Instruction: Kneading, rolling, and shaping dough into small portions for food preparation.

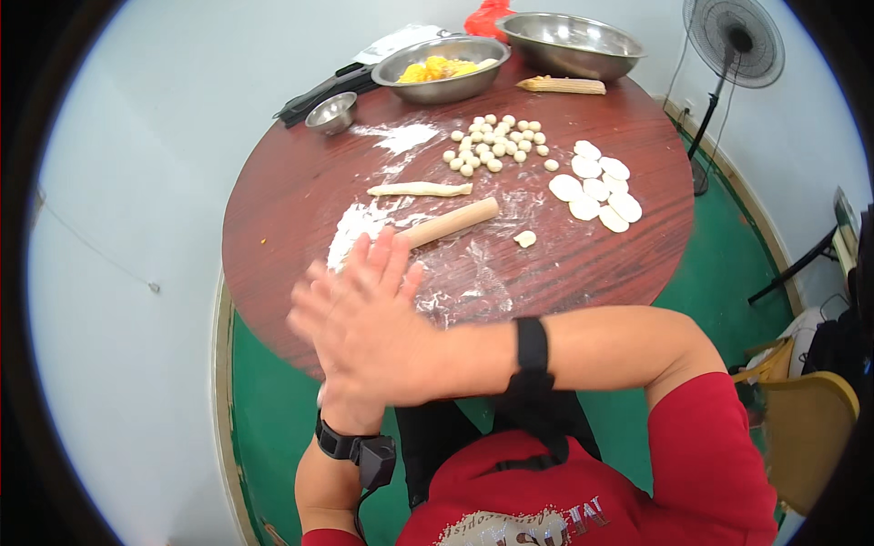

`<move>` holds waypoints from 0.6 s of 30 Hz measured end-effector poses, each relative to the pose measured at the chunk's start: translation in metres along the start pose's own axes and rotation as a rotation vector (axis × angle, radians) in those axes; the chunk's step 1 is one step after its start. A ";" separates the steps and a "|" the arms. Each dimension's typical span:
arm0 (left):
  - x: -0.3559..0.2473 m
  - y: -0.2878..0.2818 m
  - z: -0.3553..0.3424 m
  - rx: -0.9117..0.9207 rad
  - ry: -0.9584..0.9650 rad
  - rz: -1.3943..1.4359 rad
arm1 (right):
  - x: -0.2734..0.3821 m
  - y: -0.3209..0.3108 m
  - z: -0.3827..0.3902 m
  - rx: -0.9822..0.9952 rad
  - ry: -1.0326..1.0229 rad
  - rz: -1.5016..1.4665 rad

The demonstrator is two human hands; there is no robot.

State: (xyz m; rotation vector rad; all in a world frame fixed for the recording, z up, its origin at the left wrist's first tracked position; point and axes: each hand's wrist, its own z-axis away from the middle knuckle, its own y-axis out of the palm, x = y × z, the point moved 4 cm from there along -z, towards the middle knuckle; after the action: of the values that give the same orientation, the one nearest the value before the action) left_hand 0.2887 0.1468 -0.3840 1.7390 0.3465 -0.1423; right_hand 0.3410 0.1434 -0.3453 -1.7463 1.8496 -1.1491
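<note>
Over the near left of the table, my right hand (387, 341) lies across my left hand (312, 314), palm against palm. Fingers of both are stretched out and slightly smeared by motion; much of the left hand is hidden. Neither visibly holds anything. Just beyond the fingertips rests a wooden rolling pin (452, 222), its near end behind my fingers. Past it lies a dough rope (420, 189) beside scattered white flour (360, 227). A small flattened dough piece (525, 238) sits right of the pin. Farther off are several small dough balls (492, 141) and several flat round wrappers (596, 189).
Along the far side of the round table (282, 227) stand a small metal bowl (332, 115), a bowl with yellow filling (442, 73) and a large metal bowl (574, 50). A bundle of sticks (562, 85) lies near them. A fan (736, 41) and a chair (810, 437) are on the right.
</note>
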 end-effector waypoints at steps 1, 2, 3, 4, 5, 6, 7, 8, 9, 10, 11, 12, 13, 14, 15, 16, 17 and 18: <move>0.002 -0.002 -0.001 -0.024 -0.020 0.087 | 0.012 0.001 0.003 -0.110 0.006 -0.039; 0.009 -0.003 -0.002 -0.040 -0.079 0.203 | 0.017 0.000 0.005 -0.219 0.006 -0.080; 0.012 -0.002 -0.002 -0.043 -0.088 0.204 | 0.009 0.004 0.001 -0.220 0.016 -0.077; 0.017 0.003 0.003 -0.068 -0.160 0.061 | -0.004 0.003 -0.008 -0.180 0.031 -0.072; 0.019 0.006 0.006 -0.095 -0.228 -0.081 | -0.014 0.003 -0.017 -0.138 0.042 -0.068; 0.021 0.011 -0.001 0.336 -0.278 -0.108 | -0.035 -0.003 -0.014 -0.088 0.146 -0.049; 0.019 0.005 -0.005 0.339 -0.292 -0.095 | -0.043 -0.011 0.001 -0.086 0.162 -0.037; 0.011 -0.001 -0.007 0.156 -0.255 0.055 | -0.045 -0.020 0.013 -0.050 0.131 0.030; 0.007 -0.006 -0.008 -0.025 -0.210 0.206 | -0.044 -0.025 0.018 -0.010 0.097 0.098; -0.004 0.001 0.000 -0.028 -0.168 0.187 | -0.013 -0.019 0.012 0.078 0.046 0.165; 0.003 -0.002 -0.003 -0.017 -0.155 0.120 | -0.004 -0.013 0.016 0.088 0.046 0.165; 0.011 -0.006 -0.007 -0.006 -0.142 0.051 | 0.004 -0.010 0.018 0.020 -0.004 0.004; 0.014 -0.005 -0.004 0.000 -0.116 -0.032 | 0.014 -0.008 0.015 -0.054 -0.065 -0.171; 0.027 -0.003 -0.001 -0.103 -0.217 -0.002 | 0.008 -0.002 0.006 0.001 -0.016 -0.129; 0.033 0.005 0.002 -0.108 -0.215 -0.005 | -0.005 -0.002 0.002 0.000 -0.016 -0.134; 0.035 0.012 0.005 -0.151 -0.244 -0.045 | -0.020 -0.004 -0.006 0.028 0.077 -0.102; 0.044 0.013 -0.001 -0.186 -0.299 -0.073 | -0.042 -0.006 -0.003 0.055 0.194 -0.052; 0.045 0.016 -0.013 -0.110 -0.166 -0.158 | -0.057 -0.012 0.008 -0.013 0.243 0.024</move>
State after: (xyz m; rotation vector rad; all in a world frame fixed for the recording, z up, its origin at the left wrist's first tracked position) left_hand 0.3346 0.1638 -0.3788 1.5790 0.3624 -0.3731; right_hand 0.3654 0.1955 -0.3567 -1.6467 2.0126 -1.3962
